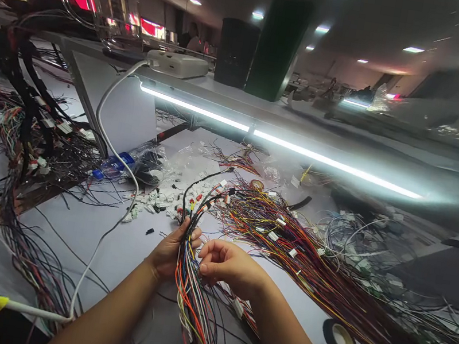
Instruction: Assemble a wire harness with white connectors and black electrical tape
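Observation:
My left hand (171, 247) is wrapped round a bundle of many-coloured wires (194, 312), a wiring harness that hangs down towards me. Above the fist, its branches are bound in black and end in small connectors. Close by on the right is my right hand (226, 261), its thumb and fingers curled together beside the wires. Whether anything sits in that pinch is hidden. Beyond the hands lie loose white connectors (155, 198), with a small black connector (150, 231) on the table to the left.
A thick spread of loose wires (288, 239) covers the right side. Two rolls of black tape (340, 339) lie at the lower right. On the left are more harnesses (24, 163), a white cable (105, 228) and a blue-capped bottle (114, 165). A lit tube (335, 164) runs under the shelf.

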`<state>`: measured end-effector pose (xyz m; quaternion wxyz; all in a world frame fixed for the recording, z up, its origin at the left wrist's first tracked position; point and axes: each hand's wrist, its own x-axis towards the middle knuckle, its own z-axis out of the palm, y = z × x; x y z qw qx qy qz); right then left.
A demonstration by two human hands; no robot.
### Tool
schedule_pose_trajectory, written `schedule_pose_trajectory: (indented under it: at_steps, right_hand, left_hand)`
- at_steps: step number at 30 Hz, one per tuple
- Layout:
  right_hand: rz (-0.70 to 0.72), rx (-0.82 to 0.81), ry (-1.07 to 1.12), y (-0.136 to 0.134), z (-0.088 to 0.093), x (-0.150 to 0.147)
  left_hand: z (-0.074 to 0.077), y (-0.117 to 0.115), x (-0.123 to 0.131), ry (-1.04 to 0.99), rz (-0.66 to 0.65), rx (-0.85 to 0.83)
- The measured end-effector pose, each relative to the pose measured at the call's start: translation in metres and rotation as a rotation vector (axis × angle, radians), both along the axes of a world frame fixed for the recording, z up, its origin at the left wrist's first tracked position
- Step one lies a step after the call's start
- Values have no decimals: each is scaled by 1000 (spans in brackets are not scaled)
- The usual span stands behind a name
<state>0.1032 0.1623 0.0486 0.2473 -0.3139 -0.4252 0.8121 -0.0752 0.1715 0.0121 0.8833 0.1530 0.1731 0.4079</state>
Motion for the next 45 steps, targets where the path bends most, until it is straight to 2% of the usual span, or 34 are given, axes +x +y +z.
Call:
schedule_pose_trajectory:
  at_steps: [7, 17, 26, 32, 37, 41, 43, 45]
  right_hand:
    - [15, 48, -58, -9, -6, -2]
    - [-135, 154, -92, -5, 2, 21]
    - [-31, 314, -327, -21, -2, -3]
    - [-151, 223, -298, -32, 6, -11]
    - [-243, 236, -277, -35, 14, -14]
    - [-197, 268, -269, -33, 13, -13]
    - [-161, 358, -316, -29, 9, -9]
    - [-200, 619, -440, -24, 5, -4]
  left_hand:
    - [-3, 0, 0, 1, -11, 8]
    - [5, -2, 7, 149, 33, 6]
    - [-1, -2, 6, 97, 38, 17]
    - [3, -4, 9, 141, 147, 71]
    - [3, -6, 12, 121, 144, 101]
    - [4, -9, 12, 80, 139, 143]
    - [3, -10, 12, 83, 114, 162]
    - [2, -11, 13, 115, 78, 183]
